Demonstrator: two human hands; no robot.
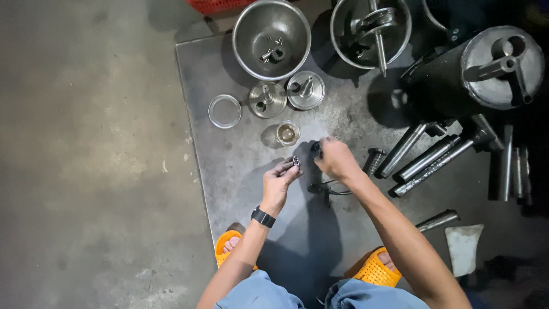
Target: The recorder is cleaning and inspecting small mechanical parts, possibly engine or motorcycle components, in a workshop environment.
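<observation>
We see dim overhead light, glare on the steel bowls (271,38), deep shadow at right (edges slightly soft).

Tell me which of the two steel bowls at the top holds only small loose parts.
The left steel bowl: only a small gear and a few bolts lie in its bottom. The right steel bowl holds a long shaft assembly instead.

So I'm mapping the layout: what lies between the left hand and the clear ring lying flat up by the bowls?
In the head view, only bare grey mat lies between the left hand, which pinches a small bearing, and the clear ring. A small glass jar stands just right of that line.
</observation>
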